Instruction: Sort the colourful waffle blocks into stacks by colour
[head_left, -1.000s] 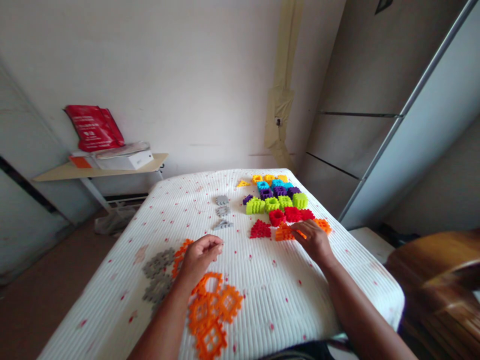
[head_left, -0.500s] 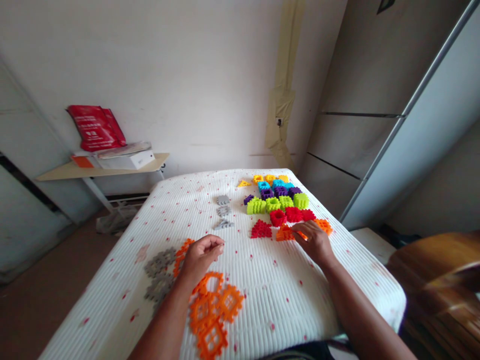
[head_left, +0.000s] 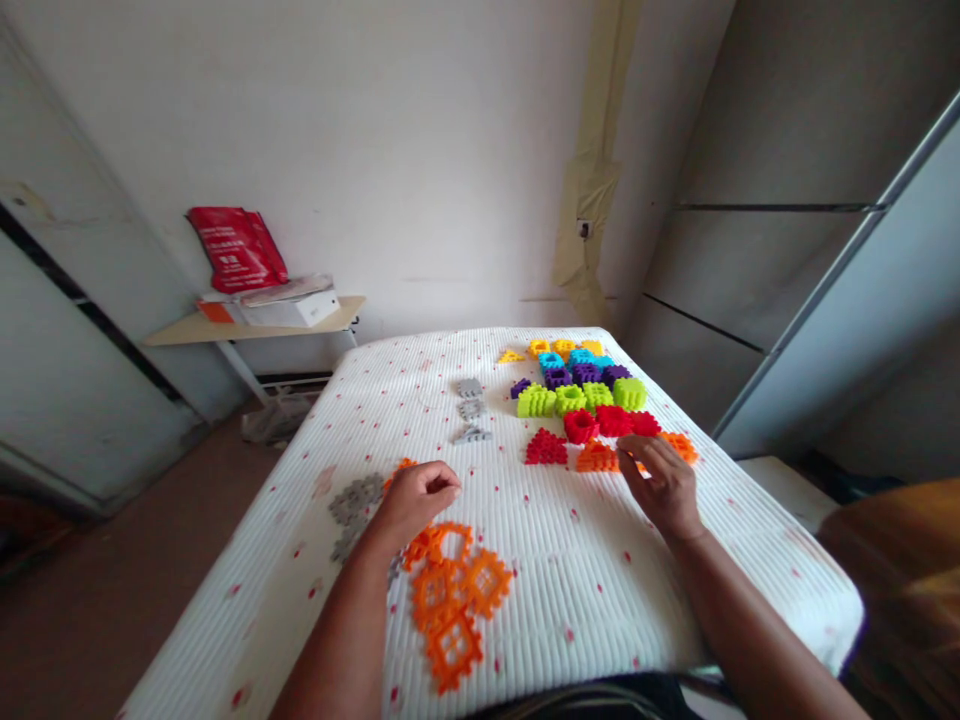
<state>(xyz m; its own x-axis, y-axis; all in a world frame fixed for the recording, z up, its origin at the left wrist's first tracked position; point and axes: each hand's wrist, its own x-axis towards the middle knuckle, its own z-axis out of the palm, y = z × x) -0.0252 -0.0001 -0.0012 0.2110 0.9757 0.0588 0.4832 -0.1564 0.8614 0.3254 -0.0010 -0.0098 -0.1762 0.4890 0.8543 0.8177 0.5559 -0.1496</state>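
Hands: apart, both low over the surface [head_left: 570, 590], with a wide gap between them.
Left hand [head_left: 414, 505]: curled loosely, knuckles up, nothing visible in it; just above the orange lattice pieces [head_left: 450, 600] and beside the gray gear-shaped pieces [head_left: 354, 503].
Right hand [head_left: 660, 488]: fingers spread and reaching forward, not gripping; fingertips [head_left: 628, 455] at the near end of the colored block rows, between the orange block [head_left: 596, 458] and the orange piece [head_left: 681, 447]. Contact cannot be told for sure.
Colored blocks: interlocking plastic pieces in rows on the far half of the surface; from far to near, yellow [head_left: 562, 347], cyan [head_left: 551, 361], purple [head_left: 585, 373], lime green [head_left: 570, 399], red [head_left: 613, 421].
Other pieces: red triangle piece [head_left: 546, 449] left of the orange block; small yellow triangle piece [head_left: 511, 356] at the far left of the rows; three small gray pieces [head_left: 470, 408] in a line, left of the rows.
Surface: white ribbed cover with red specks.
Background: red bag [head_left: 238, 250] and white box [head_left: 289, 310] on a wall shelf [head_left: 251, 327]; plastic bag [head_left: 277, 420] under the shelf; tape strip [head_left: 592, 190] on the wall; brown floor [head_left: 112, 600] at left.
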